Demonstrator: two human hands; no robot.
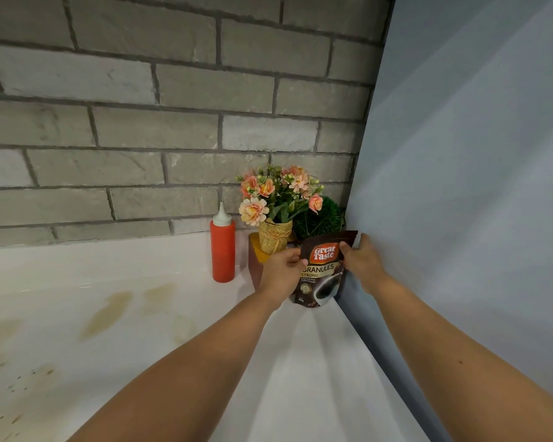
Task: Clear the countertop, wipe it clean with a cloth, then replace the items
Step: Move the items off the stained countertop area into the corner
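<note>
The dark brown foil coffee pouch (323, 272), printed "Great Taste Granules Strong", stands upright in the far right corner of the glossy white countertop (160, 275). Whether its base bears on the surface or is just lifted cannot be told. The left hand (281, 269) pinches the pouch's upper edge at nine o'clock, thumb towards the front. The right hand (361, 260) pinches the top corner at about one o'clock, thumb on the printed face and fingers curled behind.

At eleven o'clock from the pouch, just beside the left hand, a woven straw pot of pink and peach artificial flowers (275, 218) sits on a brown box with a yellow top (255, 250). At twelve o'clock is a round green artificial shrub ball (320, 218). At nine o'clock, beyond the box, stands a red plastic squeeze bottle with a white nozzle (223, 253).

At three o'clock a pale blue-grey wall panel (460, 170) rises close against the pouch. A grey brick wall (141, 122) runs behind. Brownish smears (109, 311) mark the countertop at eight o'clock, well apart from the pouch.
</note>
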